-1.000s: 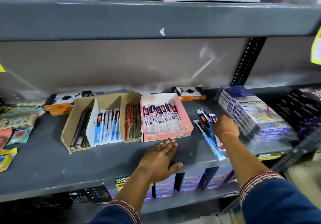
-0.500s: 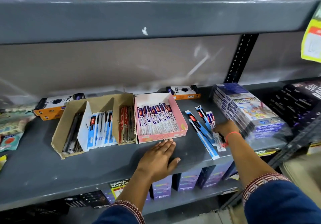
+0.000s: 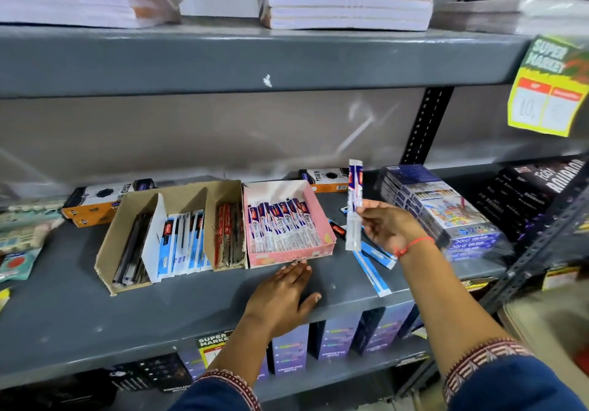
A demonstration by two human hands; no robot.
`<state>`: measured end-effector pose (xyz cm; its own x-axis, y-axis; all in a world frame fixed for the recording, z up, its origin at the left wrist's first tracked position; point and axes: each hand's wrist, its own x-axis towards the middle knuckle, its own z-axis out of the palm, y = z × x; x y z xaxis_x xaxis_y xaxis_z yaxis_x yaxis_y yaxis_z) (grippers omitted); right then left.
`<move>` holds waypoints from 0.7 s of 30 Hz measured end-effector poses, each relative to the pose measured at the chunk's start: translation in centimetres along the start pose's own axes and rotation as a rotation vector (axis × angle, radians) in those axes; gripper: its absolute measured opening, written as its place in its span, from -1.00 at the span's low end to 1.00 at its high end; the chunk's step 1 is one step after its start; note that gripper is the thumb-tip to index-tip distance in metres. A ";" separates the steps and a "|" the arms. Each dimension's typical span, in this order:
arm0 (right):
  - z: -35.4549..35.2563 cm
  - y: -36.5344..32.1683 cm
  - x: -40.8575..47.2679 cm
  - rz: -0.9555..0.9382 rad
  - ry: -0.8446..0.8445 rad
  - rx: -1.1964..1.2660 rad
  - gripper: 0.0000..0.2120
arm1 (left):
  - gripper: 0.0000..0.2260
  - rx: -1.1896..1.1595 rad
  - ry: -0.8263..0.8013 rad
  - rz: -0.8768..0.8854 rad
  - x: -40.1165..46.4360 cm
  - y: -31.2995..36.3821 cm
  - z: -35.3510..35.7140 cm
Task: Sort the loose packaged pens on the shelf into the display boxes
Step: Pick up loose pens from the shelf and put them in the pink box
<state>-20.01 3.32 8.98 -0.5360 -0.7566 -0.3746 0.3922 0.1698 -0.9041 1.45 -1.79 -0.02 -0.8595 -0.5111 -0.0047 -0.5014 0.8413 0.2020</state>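
Currently one packaged pen stands upright above the shelf, pinched at mid-length by the right hand, just right of the pink display box. Loose blue packaged pens lie on the shelf below that hand. The left hand rests flat and empty, fingers spread, touching the pink box front. A brown divided box adjoins the pink box's left side.

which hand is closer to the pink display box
Left. The left hand lies flat on the shelf with fingertips just at the pink display box front edge; the right hand is off to its right, holding a packaged pen upright.
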 end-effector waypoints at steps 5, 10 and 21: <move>2.0 0.9 -1.1 -0.072 -0.193 0.048 -0.71 | -0.46 0.030 0.006 -0.048 -1.1 -0.9 0.1; 3.0 1.8 -1.0 -0.083 -0.232 0.002 -0.72 | -0.47 0.033 -0.006 -0.068 -1.7 -1.2 0.1; 4.2 2.2 -0.3 -0.077 -0.070 -0.026 -0.72 | -0.44 0.006 0.011 -0.145 -2.5 -2.3 0.7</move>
<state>-15.87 1.27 7.93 -0.5100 -0.8100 -0.2894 0.3314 0.1254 -0.9351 4.64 -2.34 -1.15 -0.7767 -0.6294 -0.0231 -0.6211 0.7593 0.1944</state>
